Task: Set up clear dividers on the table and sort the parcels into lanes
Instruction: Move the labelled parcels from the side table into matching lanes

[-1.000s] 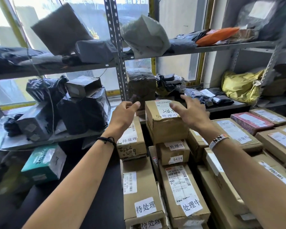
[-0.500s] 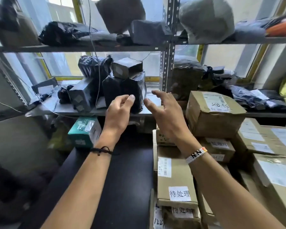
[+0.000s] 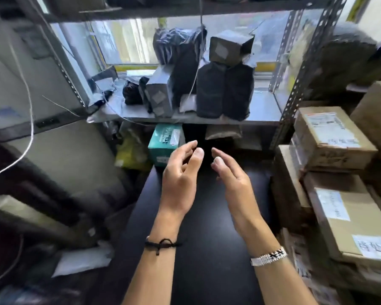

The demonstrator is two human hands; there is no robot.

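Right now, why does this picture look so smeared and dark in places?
Head view: the bright window backlights the black-wrapped parcels into near silhouettes; the cardboard boxes at right are smeared, labels blurry; the wide lens slants the shelf upright.

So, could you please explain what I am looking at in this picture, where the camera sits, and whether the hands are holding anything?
There is no machine here: a person wears one wide-angle camera on the head, so you look down along their own forearms. The left hand, with a black cord at the wrist, and the right hand, with a beaded band, hover over a dark table, fingers relaxed, holding nothing. Labelled cardboard parcels are stacked to the right. Beyond the table stands a teal box, and black-wrapped parcels sit on a metal shelf. No clear dividers are in view.
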